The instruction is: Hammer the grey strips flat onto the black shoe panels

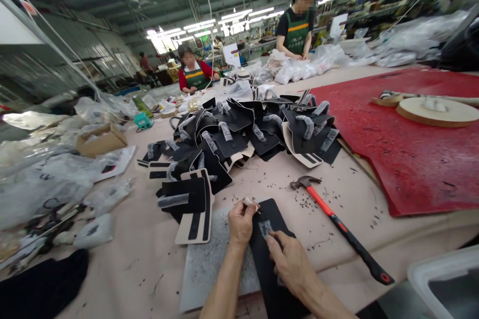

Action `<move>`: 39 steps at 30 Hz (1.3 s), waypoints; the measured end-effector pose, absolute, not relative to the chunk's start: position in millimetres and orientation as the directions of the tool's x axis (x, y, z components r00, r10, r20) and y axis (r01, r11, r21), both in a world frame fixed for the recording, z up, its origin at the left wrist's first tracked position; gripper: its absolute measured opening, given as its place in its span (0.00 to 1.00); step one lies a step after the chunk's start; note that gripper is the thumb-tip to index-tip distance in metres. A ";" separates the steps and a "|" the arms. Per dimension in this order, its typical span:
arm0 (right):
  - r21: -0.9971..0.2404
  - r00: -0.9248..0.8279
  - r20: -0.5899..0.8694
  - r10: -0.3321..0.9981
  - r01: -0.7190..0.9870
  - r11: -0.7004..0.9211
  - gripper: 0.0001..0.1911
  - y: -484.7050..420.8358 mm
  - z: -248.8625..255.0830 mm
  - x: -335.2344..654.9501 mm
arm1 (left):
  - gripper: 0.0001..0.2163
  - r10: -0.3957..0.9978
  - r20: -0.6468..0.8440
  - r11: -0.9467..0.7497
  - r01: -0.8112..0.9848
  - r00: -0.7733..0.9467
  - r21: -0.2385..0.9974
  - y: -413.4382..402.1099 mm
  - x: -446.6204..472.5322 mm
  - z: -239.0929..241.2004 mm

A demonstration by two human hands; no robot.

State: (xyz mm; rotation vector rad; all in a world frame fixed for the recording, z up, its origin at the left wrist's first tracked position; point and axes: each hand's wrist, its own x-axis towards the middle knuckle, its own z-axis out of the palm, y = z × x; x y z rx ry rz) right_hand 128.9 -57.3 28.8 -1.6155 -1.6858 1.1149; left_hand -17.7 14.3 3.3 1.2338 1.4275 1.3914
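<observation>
A flat black panel (265, 264) lies in front of me, partly over a speckled grey slab (202, 274). My left hand (240, 224) is closed at the panel's upper left edge, pinching a small whitish piece whose kind I cannot make out. On the panel, my right hand (292, 261) has its thumb and fingers closed on a plastic-wrapped strap handle (265, 228); part of the handle is hidden under that hand. To the right rests a claw hammer (337, 224) with a red and black handle, its head among scattered small black bits.
Beyond my hands is a heap of black and cream panels (232, 129) with wrapped handles. A red sheet (407, 149) carries a tape roll (436, 111). Plastic bags (56, 179) cover the left; a clear bin (441, 271) stands front right. Two people work across the table.
</observation>
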 end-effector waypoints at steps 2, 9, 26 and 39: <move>-0.886 -0.119 -0.188 0.975 0.449 -0.115 0.27 -56.7 31.0 130.0 | 0.11 0.973 0.097 -0.069 0.138 -0.210 0.988 11.4 -18.6 4.8; -0.912 -0.103 -0.186 0.977 0.388 -0.132 0.27 -58.7 27.8 129.1 | 0.11 0.978 0.098 -0.047 0.264 -0.182 0.963 9.3 -16.8 11.5; -0.426 0.040 0.228 0.973 0.902 0.063 0.20 -16.0 29.7 242.8 | 0.06 0.964 0.266 -0.222 0.487 -0.021 0.845 7.6 -14.5 11.5; -0.844 0.003 -0.349 0.937 0.434 -0.316 0.15 -17.5 76.0 242.2 | 0.06 0.941 0.337 -0.295 0.543 0.023 0.786 2.3 -10.8 8.6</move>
